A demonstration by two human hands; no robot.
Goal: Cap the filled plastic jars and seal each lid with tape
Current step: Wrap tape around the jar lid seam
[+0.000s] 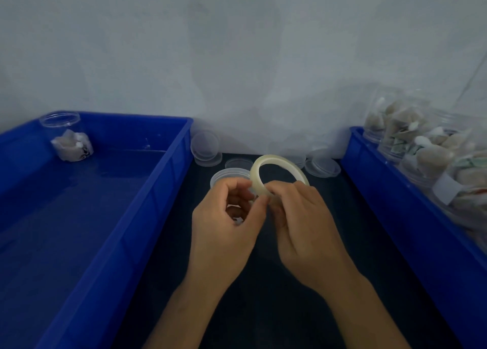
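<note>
A person's right hand [303, 217] is gripping a pale, translucent ring-shaped tape roll [276, 172] upright above a clear capped plastic jar [228, 176] at centre, while the left hand's [226, 224] curled fingers are pinching its edge, probably freeing the tape end.

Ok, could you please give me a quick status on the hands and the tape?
Right hand holds tape roll; left hand pinches at its edge. Capped jar just behind hands. Nothing blocking.
</note>
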